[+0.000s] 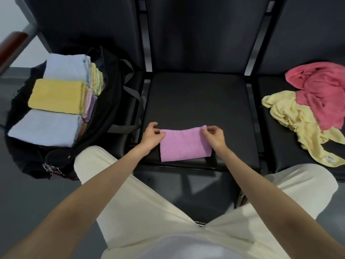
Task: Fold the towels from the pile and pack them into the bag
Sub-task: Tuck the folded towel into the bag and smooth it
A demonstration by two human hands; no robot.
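So the fold is in progress here. A small pink towel (pixel 183 143) is laid flat near the front edge of the middle black seat (pixel 196 101), already doubled into a rectangle by the look of it. Its far left corner is pinched by the left hand (pixel 152 135), fingers curled in on the cloth, and the far right corner is nipped between thumb and fingertips of the right hand (pixel 213 136). Both corners are held at the far edge, so another fold is probably being lined up, though which way it'll go can't be told from this.

For the next move, the two corners would need to be kept level and brought over together so the edges meet, then the crease pressed flat. Terry cloth like this tends to slide out of line, so that's the thing to watch.

The black bag (pixel 104 116) is parked on the left seat, unzipped and wide open. It's packed pretty full already: a light blue folded towel (pixel 67 69) at the back, a yellow folded towel (pixel 57 97) in the middle, another light blue one (pixel 45 128) at the front, plus a row of smaller folded pieces (pixel 93 90) tucked upright along the right side.

On the right seat, the pile isn't done: a crumpled red towel (pixel 321 94) is draped partly over a crumpled pale yellow towel (pixel 298 124). So two are left, at least as far as can be seen.
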